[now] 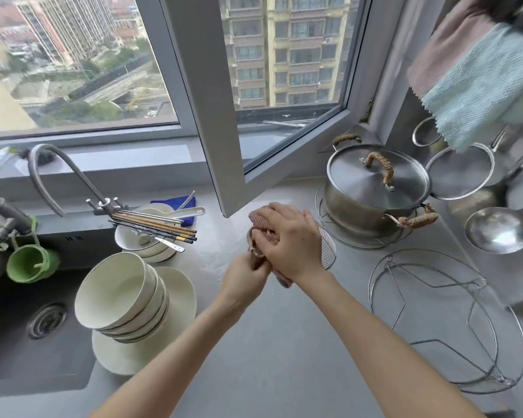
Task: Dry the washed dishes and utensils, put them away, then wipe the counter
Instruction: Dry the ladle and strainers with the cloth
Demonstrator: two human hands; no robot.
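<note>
Near left, smooth white bowls (pixel 124 297) nest, tilted, on a plate (pixel 180 286) beside the dark sink (pixel 18 357). Over the grey counter (pixel 284 351), my left hand (pixel 246 277) pinches a ribbed pink cloth (pixel 261 220) from below and my right hand (pixel 293 245) curls over it. Farther left, chopsticks (pixel 157 227) lie across a bowl. Far right stands a lidded steel pot (pixel 375 182).

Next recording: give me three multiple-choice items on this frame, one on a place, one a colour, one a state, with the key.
1. The chopsticks lie: A) in the sink B) across the small bowls C) on the pot.
2. The hanging cup is: A) green B) red C) white.
3. The left hand and right hand: A) hang empty B) both grip the striped cloth C) lift a plate.
Key: B, they bridge the bowls' rims; A, plainly green; B, fingers curl round it.
</note>
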